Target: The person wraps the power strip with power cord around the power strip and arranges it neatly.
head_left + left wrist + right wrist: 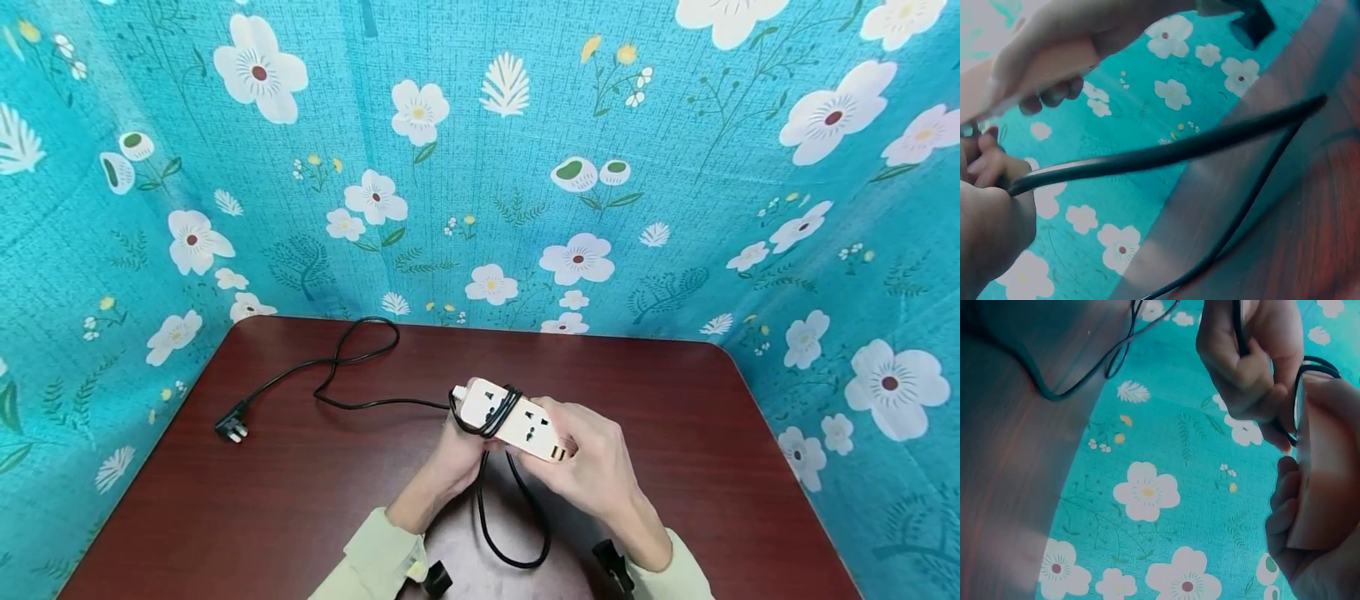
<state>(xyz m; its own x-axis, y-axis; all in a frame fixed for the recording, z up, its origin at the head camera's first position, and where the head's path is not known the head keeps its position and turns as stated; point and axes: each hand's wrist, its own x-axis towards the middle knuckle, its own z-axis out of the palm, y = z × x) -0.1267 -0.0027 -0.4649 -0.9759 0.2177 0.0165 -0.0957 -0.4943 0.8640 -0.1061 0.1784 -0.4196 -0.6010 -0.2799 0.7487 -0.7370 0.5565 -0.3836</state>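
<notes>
A white power strip (534,427) is held up over the table, its socket face upward with two small USB ports near the right end. My right hand (596,462) grips that end, thumb on one side and fingers round the other. Several turns of black cord (504,414) wrap the strip's left half. My left hand (453,462) is at the left end, mostly under the strip; in the left wrist view its curled fingers (997,164) grip the cord (1147,153). A loop of cord (487,533) hangs below the hands.
The rest of the cord (375,403) runs left across the dark red table (675,400) in a loose loop to a black plug (232,423) with metal pins. Blue flowered cloth (465,200) hangs behind and at both sides. Black straps circle both wrists.
</notes>
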